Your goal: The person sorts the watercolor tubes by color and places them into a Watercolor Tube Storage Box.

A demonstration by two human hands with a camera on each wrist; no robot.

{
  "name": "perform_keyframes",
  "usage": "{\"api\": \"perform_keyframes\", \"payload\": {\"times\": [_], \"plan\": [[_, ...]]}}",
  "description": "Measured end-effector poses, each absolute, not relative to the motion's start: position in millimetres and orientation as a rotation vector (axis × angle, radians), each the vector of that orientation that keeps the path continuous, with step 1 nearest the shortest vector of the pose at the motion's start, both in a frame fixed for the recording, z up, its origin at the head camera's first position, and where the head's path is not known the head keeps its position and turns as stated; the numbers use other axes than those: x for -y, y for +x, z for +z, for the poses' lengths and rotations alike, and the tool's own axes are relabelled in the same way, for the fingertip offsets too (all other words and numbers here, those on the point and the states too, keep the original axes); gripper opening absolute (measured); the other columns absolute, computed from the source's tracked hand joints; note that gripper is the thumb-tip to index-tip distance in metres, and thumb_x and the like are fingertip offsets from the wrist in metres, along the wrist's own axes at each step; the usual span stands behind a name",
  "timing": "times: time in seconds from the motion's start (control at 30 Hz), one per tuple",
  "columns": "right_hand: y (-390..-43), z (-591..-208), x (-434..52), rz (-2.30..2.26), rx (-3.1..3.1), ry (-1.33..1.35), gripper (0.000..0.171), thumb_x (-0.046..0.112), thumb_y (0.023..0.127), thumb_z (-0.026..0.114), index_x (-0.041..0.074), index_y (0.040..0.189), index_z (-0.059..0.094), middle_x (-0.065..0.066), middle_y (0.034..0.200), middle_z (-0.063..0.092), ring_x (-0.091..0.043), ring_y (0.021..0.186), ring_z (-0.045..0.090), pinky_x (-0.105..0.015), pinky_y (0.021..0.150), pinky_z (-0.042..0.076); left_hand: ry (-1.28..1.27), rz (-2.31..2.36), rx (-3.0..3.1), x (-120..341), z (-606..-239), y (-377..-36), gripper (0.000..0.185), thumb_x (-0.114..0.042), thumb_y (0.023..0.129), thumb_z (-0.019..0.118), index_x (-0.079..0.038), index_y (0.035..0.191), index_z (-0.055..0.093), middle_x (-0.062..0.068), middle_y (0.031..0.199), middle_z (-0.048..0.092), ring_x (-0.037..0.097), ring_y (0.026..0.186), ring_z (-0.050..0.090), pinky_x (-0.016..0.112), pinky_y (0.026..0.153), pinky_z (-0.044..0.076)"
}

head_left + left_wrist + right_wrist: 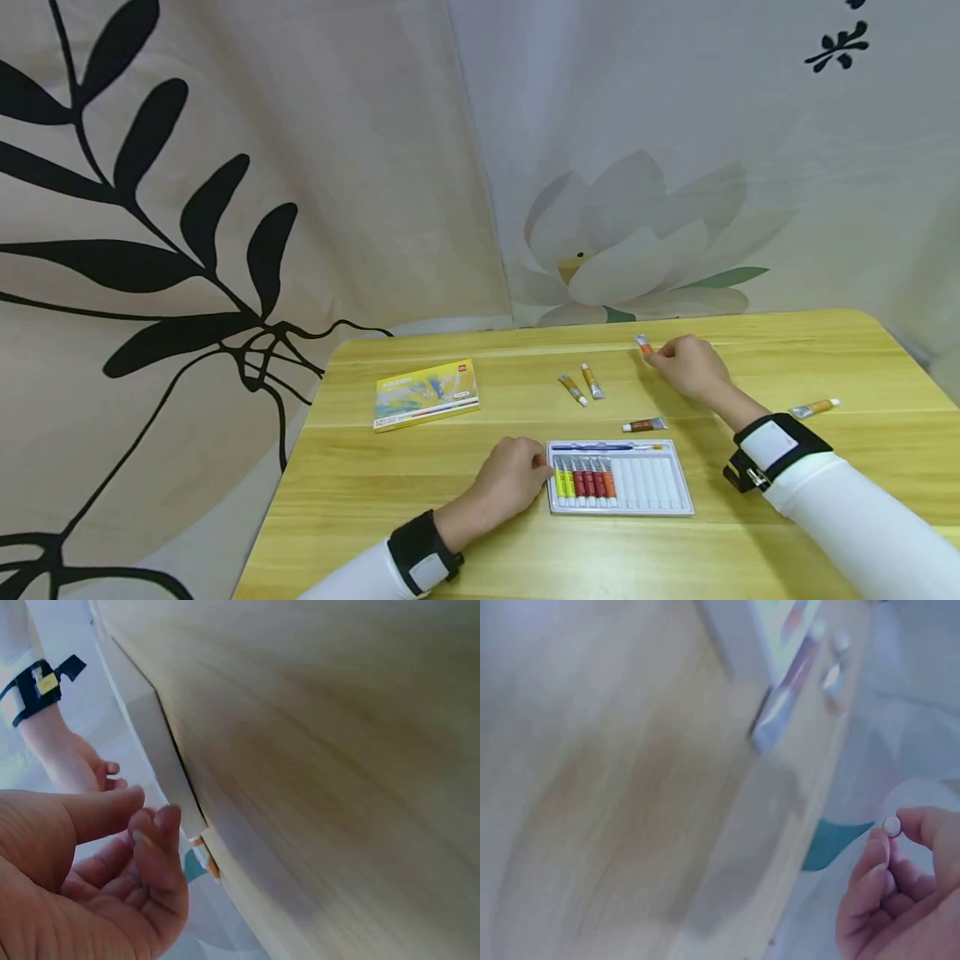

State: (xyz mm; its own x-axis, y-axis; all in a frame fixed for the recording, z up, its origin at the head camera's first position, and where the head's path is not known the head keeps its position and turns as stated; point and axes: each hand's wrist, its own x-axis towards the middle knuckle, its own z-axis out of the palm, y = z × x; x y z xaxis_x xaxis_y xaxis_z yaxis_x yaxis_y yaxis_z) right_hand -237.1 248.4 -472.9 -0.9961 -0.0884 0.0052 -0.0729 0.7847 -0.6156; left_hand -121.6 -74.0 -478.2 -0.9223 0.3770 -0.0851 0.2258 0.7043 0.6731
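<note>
Pinching orange paint tube (643,346), right hand (686,367), box (426,394) lettering unreadable

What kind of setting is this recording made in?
Probably a staged indoor craft corner: a wooden table against printed fabric backdrops, with a white tray of paint tubes and a yellow paint box on it.

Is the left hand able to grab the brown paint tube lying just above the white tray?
Probably yes. The left hand rests at the left edge of the white tray, and the brown paint tube lies bare on the table just beyond it. Only the low tray lies between them, so reaching over looks easy.
</note>
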Motion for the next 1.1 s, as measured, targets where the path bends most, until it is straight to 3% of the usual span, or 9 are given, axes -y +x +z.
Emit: {"api": "perform_keyframes", "payload": {"times": [0.1, 0.13, 0.17, 0.33, 0.37, 0.4, 0.53, 0.83, 1.1], "plan": [[-223, -462, -245, -1.095, -2.92, -0.175, 0.041, 0.032, 0.105, 0.062, 0.003, 0.077, 0.07, 0.005, 0.053, 0.036, -0.013, 0.048, 0.033, -0.029, 0.048, 0.026, 0.495, 1.051, -2.712, 72, -476, -121, 0.021, -0.006, 0.096, 0.074, -0.009, 0.076, 0.071, -0.007, 0.066, 0.058, 0.005, 0.054, 0.048, 0.023, 0.051, 0.04], [-217, -458, -243, -1.121, -2.914, -0.188, 0.04, 0.032, 0.106, 0.062, 0.001, 0.081, 0.072, 0.004, 0.053, 0.037, -0.013, 0.049, 0.034, -0.031, 0.051, 0.036, 0.507, 1.062, -2.717, 71, -475, -121, 0.019, -0.007, 0.097, 0.073, -0.008, 0.078, 0.072, -0.007, 0.067, 0.059, 0.004, 0.055, 0.049, 0.023, 0.052, 0.041], [-212, -455, -241, -1.143, -2.913, -0.205, 0.039, 0.032, 0.106, 0.063, -0.001, 0.087, 0.075, 0.004, 0.054, 0.04, -0.013, 0.05, 0.035, -0.032, 0.052, 0.037, 0.526, 1.067, -2.729, 69, -474, -121, 0.018, -0.008, 0.098, 0.072, -0.008, 0.079, 0.073, -0.007, 0.068, 0.059, 0.004, 0.056, 0.049, 0.023, 0.052, 0.042], [-180, -445, -227, -1.255, -2.871, -0.254, 0.034, 0.031, 0.105, 0.066, 0.0, 0.097, 0.078, -0.001, 0.065, 0.06, -0.011, 0.052, 0.038, -0.03, 0.055, 0.041, 0.626, 1.129, -2.785, 60, -467, -119, 0.01, -0.011, 0.1, 0.071, -0.007, 0.095, 0.08, -0.006, 0.085, 0.071, 0.0, 0.07, 0.056, 0.023, 0.068, 0.051], [-173, -445, -224, -1.273, -2.855, -0.257, 0.033, 0.031, 0.104, 0.067, 0.0, 0.098, 0.078, -0.002, 0.07, 0.064, -0.011, 0.052, 0.039, -0.027, 0.049, 0.032, 0.641, 1.158, -2.78, 58, -466, -118, 0.011, -0.012, 0.1, 0.071, -0.007, 0.098, 0.08, -0.006, 0.088, 0.073, 0.0, 0.073, 0.058, 0.023, 0.071, 0.052], [-167, -445, -220, -1.292, -2.836, -0.262, 0.031, 0.03, 0.103, 0.068, 0.001, 0.099, 0.078, -0.004, 0.073, 0.068, -0.011, 0.054, 0.041, -0.027, 0.049, 0.033, 0.658, 1.187, -2.776, 56, -464, -118, 0.012, -0.013, 0.101, 0.071, -0.006, 0.101, 0.08, -0.005, 0.092, 0.074, 0.0, 0.077, 0.06, 0.024, 0.074, 0.054], [-142, -444, -209, -1.3, -2.788, -0.255, 0.023, 0.025, 0.101, 0.071, 0.004, 0.097, 0.08, -0.005, 0.08, 0.073, -0.011, 0.057, 0.045, -0.025, 0.05, 0.036, 0.84, 1.164, -2.847, 49, -461, -115, 0.014, -0.014, 0.101, 0.071, -0.006, 0.108, 0.08, -0.002, 0.101, 0.077, 0.003, 0.091, 0.066, 0.024, 0.082, 0.055], [-103, -453, -196, -1.29, -2.689, -0.321, 0.02, 0.02, 0.097, 0.076, 0.012, 0.079, 0.075, 0.009, 0.064, 0.058, -0.005, 0.057, 0.039, -0.022, 0.053, 0.033, 1.865, 0.279, -3.091, 41, -469, -120, 0.025, -0.005, 0.096, 0.074, -0.007, 0.12, 0.076, 0.006, 0.122, 0.073, 0.018, 0.111, 0.065, 0.027, 0.101, 0.05], [-91, -460, -195, -1.362, -2.595, -0.421, 0.026, 0.016, 0.095, 0.074, 0.011, 0.07, 0.068, 0.012, 0.061, 0.053, -0.002, 0.055, 0.039, -0.021, 0.052, 0.033, 2.162, -0.036, -2.926, 32, -469, -123, 0.018, -0.015, 0.102, 0.068, -0.011, 0.118, 0.075, -0.004, 0.116, 0.072, 0.013, 0.112, 0.062, 0.025, 0.1, 0.047]]}}
